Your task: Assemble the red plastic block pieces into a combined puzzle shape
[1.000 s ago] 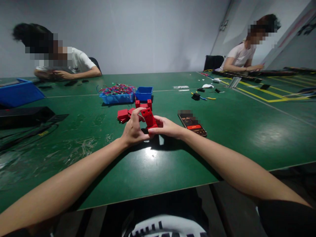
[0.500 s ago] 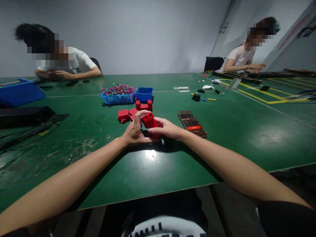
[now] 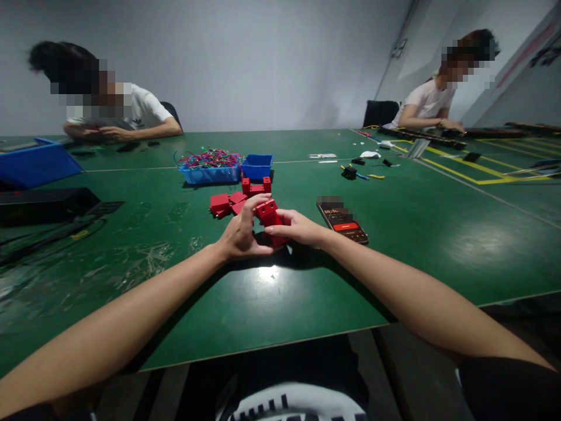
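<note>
Between my two hands is a red block-like part (image 3: 272, 217) with two round holes in its upper end, tilted just over the green table (image 3: 263, 316). My left hand (image 3: 243, 234) curves round it, fingertips at its top and thumb at its lower end. From the other side my right hand (image 3: 300, 228) grips it, thumb across the front. The fingers hide much of its sides. Right behind lie more red parts: a U-shaped bracket (image 3: 256, 186) and several flat red pieces (image 3: 221, 203).
A blue bin (image 3: 210, 175) heaped with coloured wires stands beside a smaller blue bin (image 3: 258, 168). To the right lies a phone (image 3: 344, 222). Black equipment with cables (image 3: 48, 207) is at the left. Two people sit across the table, one at the left (image 3: 144, 108), one at the right (image 3: 423, 105).
My hands keep hold of the red part, nearly still; my left fingers have shifted slightly at its top. The person at the right has lowered a hand toward the table.
</note>
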### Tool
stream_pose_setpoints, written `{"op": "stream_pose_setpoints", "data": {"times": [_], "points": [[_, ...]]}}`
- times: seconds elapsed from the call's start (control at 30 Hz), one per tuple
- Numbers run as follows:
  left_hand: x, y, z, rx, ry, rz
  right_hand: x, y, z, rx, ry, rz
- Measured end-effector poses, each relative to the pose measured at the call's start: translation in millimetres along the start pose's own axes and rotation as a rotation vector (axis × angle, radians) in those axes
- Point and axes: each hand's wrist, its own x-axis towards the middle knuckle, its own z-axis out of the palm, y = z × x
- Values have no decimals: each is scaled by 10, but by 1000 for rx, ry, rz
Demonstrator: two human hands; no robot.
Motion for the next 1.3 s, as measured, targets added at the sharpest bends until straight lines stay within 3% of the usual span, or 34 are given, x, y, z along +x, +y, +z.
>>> {"op": "stream_pose_setpoints", "data": {"times": [0.3, 0.6, 0.73, 0.93, 1.07, 1.17, 1.3], "points": [[-9, 18, -3, 50, -20, 22, 1, 0, 3, -21, 2, -8], [19, -34, -12, 179, 43, 165, -4, -13, -13, -128, -21, -23], [14, -61, -14, 235, 35, 136, -6, 12, -13, -154, -42, -52], [11, 5, 1, 255, 142, 32, -1, 25, 81, -7, 88, 4], [32, 6, -54, 187, 269, -226, 18, -17, 173, 266, 169, 42], [32, -42, -89, 162, 192, -314, 37, -7, 180, 269, 308, 60], [25, -61, -63, 141, 112, -299, 49, 29, 128, 280, 458, 58]]}}
